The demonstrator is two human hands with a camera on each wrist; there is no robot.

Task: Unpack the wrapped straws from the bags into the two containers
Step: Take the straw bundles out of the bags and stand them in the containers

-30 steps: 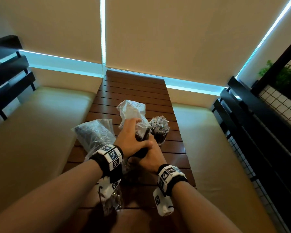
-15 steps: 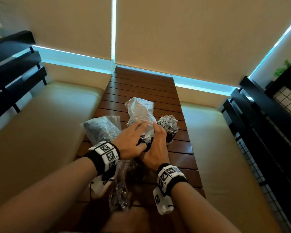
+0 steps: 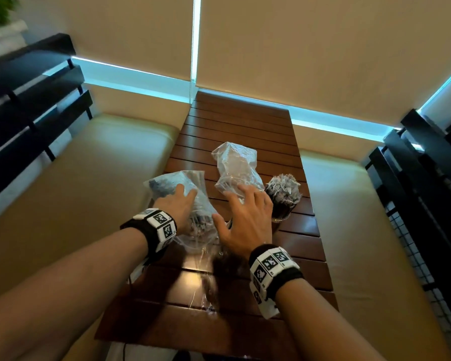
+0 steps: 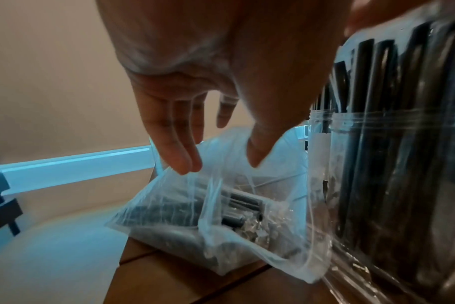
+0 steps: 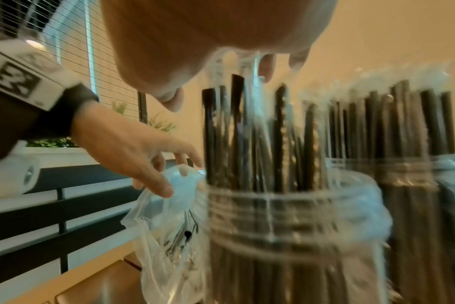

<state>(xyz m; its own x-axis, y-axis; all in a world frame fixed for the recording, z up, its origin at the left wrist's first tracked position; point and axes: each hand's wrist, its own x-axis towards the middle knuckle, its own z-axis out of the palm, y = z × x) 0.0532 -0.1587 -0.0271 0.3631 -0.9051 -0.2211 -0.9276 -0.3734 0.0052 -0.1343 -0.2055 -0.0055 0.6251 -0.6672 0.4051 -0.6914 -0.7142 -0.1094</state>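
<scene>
A clear bag of black wrapped straws (image 3: pixel 177 188) lies on the slatted table (image 3: pixel 245 126), left of centre, with the left hand (image 3: pixel 179 204) spread flat and relaxed upon it, gripping nothing. The right hand (image 3: pixel 245 220), fingers splayed and slack, hovers over a near clear container (image 5: pixel 286 226) of upright straws. A second container (image 3: pixel 283 196) stands just right, and an upright bag (image 3: pixel 235 168) stands beyond.

A slatted dark-wood worktop (image 3: pixel 245 131) is running toward twelve o'clock, ending at beige roller blinds (image 3: pixel 323 48). Bluish daylight (image 3: pixel 130 79) is leaking under their hems. Cream cushioned benches (image 3: pixel 76 178) are flanking it at nine and three o'clock. Black slatted rails (image 3: pixel 24 100) are standing at ten, a wire-grid partition (image 3: pixel 414 243) at three.
</scene>
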